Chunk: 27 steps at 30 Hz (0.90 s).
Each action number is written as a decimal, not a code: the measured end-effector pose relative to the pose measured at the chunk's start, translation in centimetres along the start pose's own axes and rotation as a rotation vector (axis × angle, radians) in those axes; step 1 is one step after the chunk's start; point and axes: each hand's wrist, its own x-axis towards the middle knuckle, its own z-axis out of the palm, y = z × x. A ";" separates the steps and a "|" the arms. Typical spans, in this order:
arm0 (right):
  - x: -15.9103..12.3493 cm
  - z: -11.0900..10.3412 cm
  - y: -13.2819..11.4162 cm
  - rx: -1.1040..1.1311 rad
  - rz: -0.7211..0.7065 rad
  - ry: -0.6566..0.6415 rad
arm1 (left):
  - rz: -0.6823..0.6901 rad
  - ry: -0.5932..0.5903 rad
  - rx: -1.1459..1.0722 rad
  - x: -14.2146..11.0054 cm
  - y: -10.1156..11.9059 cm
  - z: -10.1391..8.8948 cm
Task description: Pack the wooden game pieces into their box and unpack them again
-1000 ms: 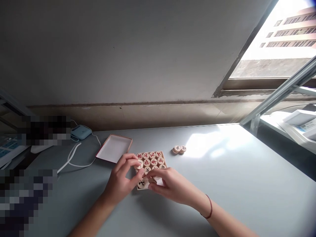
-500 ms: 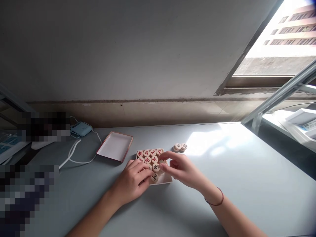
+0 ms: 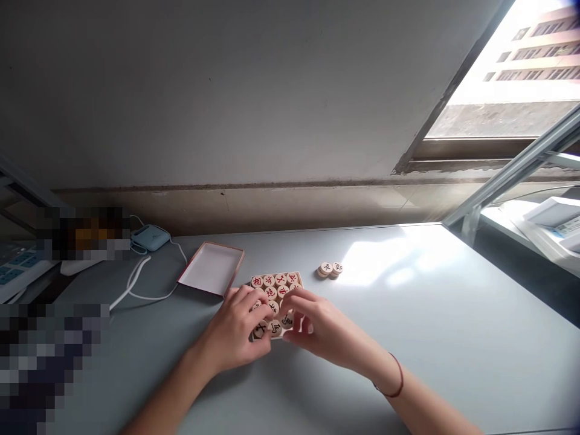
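Observation:
A shallow box (image 3: 299,275) holds rows of round Chinese chess pieces, red-marked ones such as this piece (image 3: 281,279) at the back and black-marked ones in front. My left hand (image 3: 238,323) curls over the box's front left, with thumb and fingers around a black-marked piece (image 3: 260,328). On the front right, my right hand (image 3: 319,320) has its thumb and fingers bent around another black-marked piece (image 3: 287,321). Between the hands lies a further black-marked piece (image 3: 275,328). My fingers hide parts of the middle rows.
Two short stacks of pieces (image 3: 330,269) stand on the grey table (image 3: 408,326) behind the box, to the right. An upturned box lid (image 3: 212,269) lies to the left. Farther left are a white cable (image 3: 131,281), a light blue device (image 3: 151,237) and a power strip (image 3: 20,269).
My right hand has moved down and left, from the box's right side to its front row. My left hand has shifted slightly left, and more black-marked pieces show in front.

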 end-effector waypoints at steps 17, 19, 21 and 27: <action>0.1 1.2 0.0 -0.280 -0.042 0.040 | 0.019 -0.020 -0.021 0.1 -0.5 0.1; 0.3 0.5 0.4 -0.279 -0.042 0.080 | 0.024 -0.015 -0.008 0.1 -0.5 0.2; 0.5 -0.6 1.4 -0.331 -0.028 0.182 | 0.026 -0.001 0.011 0.1 -0.4 0.4; 1.4 -3.2 5.9 -0.676 0.149 0.343 | 0.106 0.079 0.094 0.2 0.1 0.8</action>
